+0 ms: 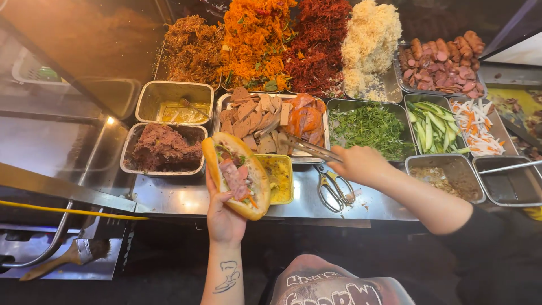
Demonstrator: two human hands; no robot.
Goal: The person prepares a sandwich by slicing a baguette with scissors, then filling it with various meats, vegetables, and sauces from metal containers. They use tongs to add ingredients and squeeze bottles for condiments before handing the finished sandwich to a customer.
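From the head camera, looking down, we see our left hand (223, 213) cupped under a split golden-crusted bread roll stuffed with pink meat slices and herbs (237, 176), held just above the front edge of the stainless steel counter (169, 197). Our right hand (361, 165) is closed around a pair of slim metal tongs (307, 148), whose tips reach into the steel tray of tan sliced cold cuts and orange-rimmed sausage rounds (271, 121).

We judge the roll light, with a crisp crust that cracks if squeezed and a soft crumb; since it is open along the top, it is best cradled from below, as it is now, and kept level so the filling stays in. The meat slices look thin, limp and a little slick, so the tongs should pinch them near the middle.

A pair of scissors (334, 191) lies on the counter near the right hand, and a small yellow tub of sauce (279, 179) sits just beside the roll.
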